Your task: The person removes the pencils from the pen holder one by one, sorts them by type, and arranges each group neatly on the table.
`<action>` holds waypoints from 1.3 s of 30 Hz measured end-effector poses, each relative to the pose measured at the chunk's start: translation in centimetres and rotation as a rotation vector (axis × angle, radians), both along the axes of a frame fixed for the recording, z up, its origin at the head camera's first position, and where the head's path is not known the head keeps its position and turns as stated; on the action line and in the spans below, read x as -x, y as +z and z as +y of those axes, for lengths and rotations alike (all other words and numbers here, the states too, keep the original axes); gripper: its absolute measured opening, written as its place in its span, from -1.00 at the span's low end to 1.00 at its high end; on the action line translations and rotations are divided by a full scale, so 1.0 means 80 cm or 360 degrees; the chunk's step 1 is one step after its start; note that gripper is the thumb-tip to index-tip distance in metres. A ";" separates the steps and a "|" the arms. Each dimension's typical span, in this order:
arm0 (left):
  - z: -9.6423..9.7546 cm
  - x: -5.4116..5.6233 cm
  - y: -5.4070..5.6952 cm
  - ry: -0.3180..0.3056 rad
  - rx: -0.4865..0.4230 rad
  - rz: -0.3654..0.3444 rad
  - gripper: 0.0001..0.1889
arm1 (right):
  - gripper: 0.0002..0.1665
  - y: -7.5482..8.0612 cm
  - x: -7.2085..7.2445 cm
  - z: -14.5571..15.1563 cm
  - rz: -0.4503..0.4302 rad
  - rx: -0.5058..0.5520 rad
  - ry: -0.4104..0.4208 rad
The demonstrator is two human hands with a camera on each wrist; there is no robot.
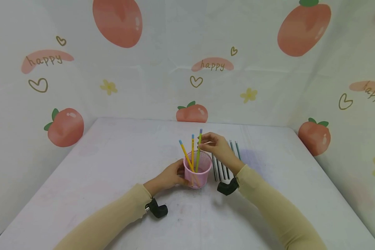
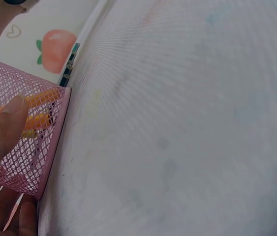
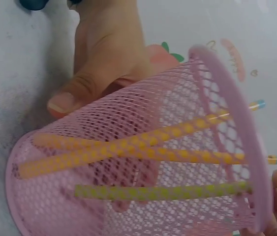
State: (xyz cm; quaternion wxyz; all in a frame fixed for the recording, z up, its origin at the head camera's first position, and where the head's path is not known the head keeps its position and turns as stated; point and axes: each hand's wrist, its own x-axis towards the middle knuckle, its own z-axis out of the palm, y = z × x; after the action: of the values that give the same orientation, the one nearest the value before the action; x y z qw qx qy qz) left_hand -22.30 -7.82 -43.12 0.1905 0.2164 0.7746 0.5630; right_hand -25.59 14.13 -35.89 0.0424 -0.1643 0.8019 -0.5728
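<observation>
A pink mesh pencil cup (image 1: pixel 197 178) stands upright on the table. My left hand (image 1: pixel 172 174) grips its side, with the thumb across the mesh (image 2: pixel 25 162) in the left wrist view. Two yellow pencils (image 3: pixel 123 145) with blue ends lean inside and cross each other in the right wrist view. Over the rim, my right hand (image 1: pixel 217 146) pinches a green pencil (image 1: pixel 198 152) near its top. Most of the green pencil's length is inside the cup, its lower tip (image 3: pixel 79 191) short of the cup's bottom.
Several dark and teal pencils (image 1: pixel 218 170) lie side by side on the white table (image 1: pixel 128 152), right of the cup and partly behind my right hand. Each wrist carries a black camera (image 1: pixel 158 210). A fruit-printed cloth (image 1: pixel 162 69) hangs around the table.
</observation>
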 end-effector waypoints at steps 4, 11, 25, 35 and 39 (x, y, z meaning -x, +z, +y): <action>0.000 0.000 0.000 -0.0001 0.0013 0.0015 -0.15 | -0.61 0.010 0.000 0.003 -0.0017 0.0189 0.0020; 0.000 -0.001 0.001 -0.0005 0.0016 0.0019 -0.16 | -0.64 0.030 0.000 0.010 -0.0016 0.0389 -0.0006; -0.002 -0.001 0.000 -0.0009 0.0027 0.0060 -0.17 | -0.73 0.073 -0.003 0.039 0.0092 0.0722 -0.0110; 0.000 0.000 -0.003 0.0009 0.0038 0.0036 -0.15 | -0.74 0.086 0.000 0.069 0.0170 0.0924 -0.0202; 0.000 0.000 -0.003 0.0011 0.0046 0.0040 -0.14 | -0.70 0.083 0.001 0.083 0.0178 0.0954 -0.0244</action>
State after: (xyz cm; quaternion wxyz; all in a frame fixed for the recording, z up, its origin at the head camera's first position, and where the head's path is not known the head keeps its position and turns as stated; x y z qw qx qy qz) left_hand -22.33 -7.83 -43.38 0.1818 0.2180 0.7857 0.5497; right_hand -25.70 20.79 -29.29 -0.0955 -0.1398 0.6085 -0.7753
